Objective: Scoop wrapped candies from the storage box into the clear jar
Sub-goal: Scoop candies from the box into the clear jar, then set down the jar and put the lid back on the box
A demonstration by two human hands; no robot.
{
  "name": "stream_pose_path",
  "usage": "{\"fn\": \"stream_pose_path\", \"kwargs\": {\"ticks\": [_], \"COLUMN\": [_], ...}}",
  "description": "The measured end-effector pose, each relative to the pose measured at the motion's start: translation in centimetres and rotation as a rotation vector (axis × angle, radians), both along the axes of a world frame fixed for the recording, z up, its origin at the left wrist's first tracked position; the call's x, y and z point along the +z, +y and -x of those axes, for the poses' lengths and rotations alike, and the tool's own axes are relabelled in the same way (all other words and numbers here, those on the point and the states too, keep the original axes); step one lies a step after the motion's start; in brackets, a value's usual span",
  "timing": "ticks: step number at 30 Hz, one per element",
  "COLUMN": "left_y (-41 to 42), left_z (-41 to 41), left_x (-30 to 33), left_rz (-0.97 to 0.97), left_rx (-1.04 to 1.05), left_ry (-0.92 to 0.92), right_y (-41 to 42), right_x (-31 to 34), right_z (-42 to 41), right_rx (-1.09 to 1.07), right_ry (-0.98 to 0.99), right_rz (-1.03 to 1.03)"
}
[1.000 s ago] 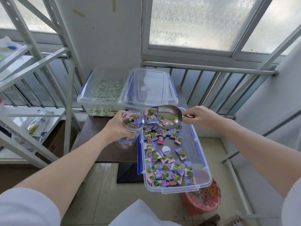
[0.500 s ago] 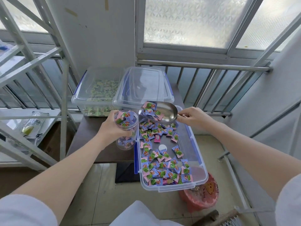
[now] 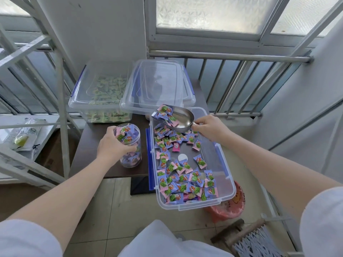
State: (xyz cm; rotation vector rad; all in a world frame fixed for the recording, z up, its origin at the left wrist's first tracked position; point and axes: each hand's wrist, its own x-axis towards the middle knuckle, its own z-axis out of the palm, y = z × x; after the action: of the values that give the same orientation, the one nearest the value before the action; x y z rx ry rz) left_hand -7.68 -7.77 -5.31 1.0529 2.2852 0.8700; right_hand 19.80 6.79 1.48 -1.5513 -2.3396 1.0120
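Note:
A clear storage box (image 3: 225, 184) with blue clips holds many pink-and-purple wrapped candies (image 3: 182, 179) and juts past the table's front edge. My right hand (image 3: 209, 129) grips the handle of a metal scoop (image 3: 182, 120) above the box's far end, with a few candies at its front lip. The clear jar (image 3: 130, 145) stands upright on the dark table left of the box, filled to the rim with candies. My left hand (image 3: 113, 145) wraps around the jar's left side.
A second clear box (image 3: 101, 93) with greenish candies sits at the back left, and a clear lid (image 3: 157, 88) leans on it. The dark table (image 3: 91, 153) is small. A metal rack (image 3: 61, 101) stands left, a railing behind, a pink bucket (image 3: 232, 206) on the floor.
The scoop has drawn back from the jar's mouth to over the box's far end. The jar has come down from a tilted, lifted hold to standing on the table.

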Motion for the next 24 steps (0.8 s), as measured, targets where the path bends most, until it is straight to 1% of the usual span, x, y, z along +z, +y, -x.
{"fn": "stream_pose_path", "kwargs": {"ticks": [4, 7, 11, 14, 17, 20, 22, 24], "left_y": [0.3, 0.5, 1.1, 1.9, 2.9, 4.1, 4.9, 5.5], "left_z": [-0.4, -0.5, 0.2, 0.7, 0.7, 0.5, 0.4, 0.5], "left_x": [-0.9, -1.1, -0.2, 1.0, 1.6, 1.7, 1.7, 1.6], "left_rz": [-0.001, -0.016, -0.043, -0.140, -0.182, -0.164, -0.157, -0.150], "left_rx": [0.021, -0.002, -0.075, -0.073, -0.081, -0.087, -0.081, -0.091], "left_ry": [-0.014, -0.019, -0.147, -0.199, -0.145, -0.048, -0.029, -0.021], "right_y": [-0.1, -0.4, -0.5, -0.5, -0.7, -0.8, -0.9, -1.3], "right_x": [-1.9, -3.5, -5.3, -6.0, -6.7, -7.7, -8.6, -9.9], "right_z": [0.8, 1.1, 1.8, 1.4, -0.4, -1.7, -1.2, 0.2], "right_rx": [-0.016, -0.022, -0.070, -0.083, -0.077, -0.011, 0.023, 0.032], "right_ry": [-0.030, -0.056, 0.000, 0.029, 0.000, -0.155, -0.233, -0.240], "right_rz": [0.070, 0.126, 0.180, 0.162, 0.115, 0.079, 0.072, 0.110]}}
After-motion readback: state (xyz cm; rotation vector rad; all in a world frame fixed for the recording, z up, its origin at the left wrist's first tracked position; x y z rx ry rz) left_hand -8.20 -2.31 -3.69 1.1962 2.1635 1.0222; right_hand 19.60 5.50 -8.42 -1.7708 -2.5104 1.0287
